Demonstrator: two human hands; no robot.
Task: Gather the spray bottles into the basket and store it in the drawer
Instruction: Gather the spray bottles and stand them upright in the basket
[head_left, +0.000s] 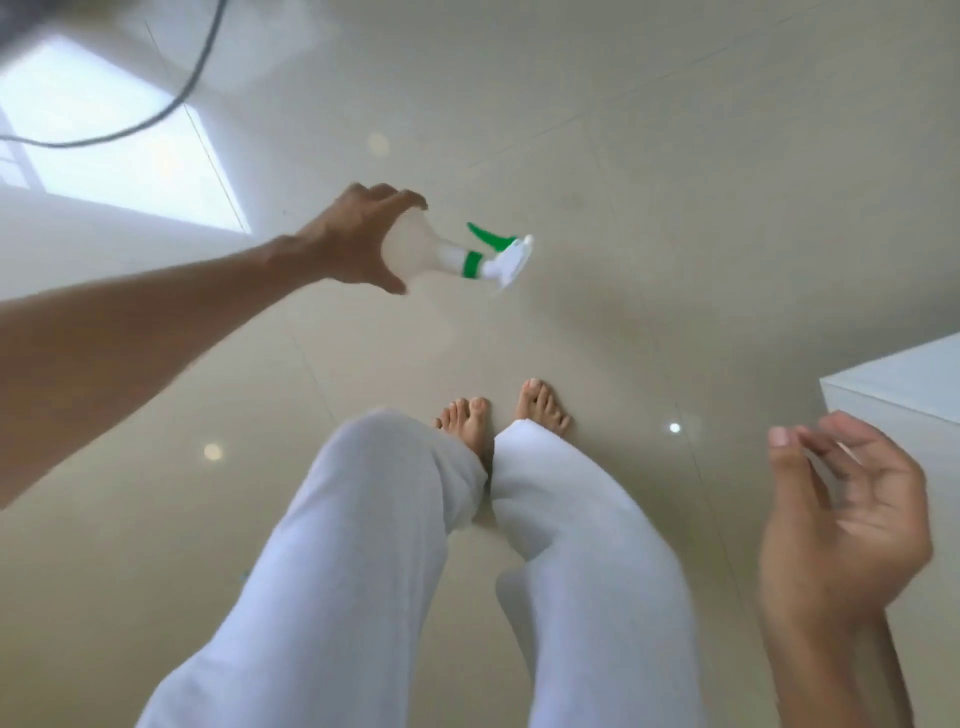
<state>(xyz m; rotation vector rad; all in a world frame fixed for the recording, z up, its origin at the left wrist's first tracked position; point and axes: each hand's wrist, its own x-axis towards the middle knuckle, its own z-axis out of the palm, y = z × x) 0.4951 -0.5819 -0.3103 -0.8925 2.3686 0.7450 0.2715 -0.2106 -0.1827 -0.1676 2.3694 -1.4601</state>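
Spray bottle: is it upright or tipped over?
Tipped: the spray bottle lies sideways in the left hand, nozzle pointing right, above the floor.

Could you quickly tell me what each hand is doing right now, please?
Left hand: closed around the body of the spray bottle, held above the floor.
Right hand: open, fingers loosely curled, holding nothing.

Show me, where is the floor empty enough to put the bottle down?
Bare tile floor lies beyond the spray bottle in the left hand, and left of the legs. Crowded: near the feet and white cabinet by the right hand.
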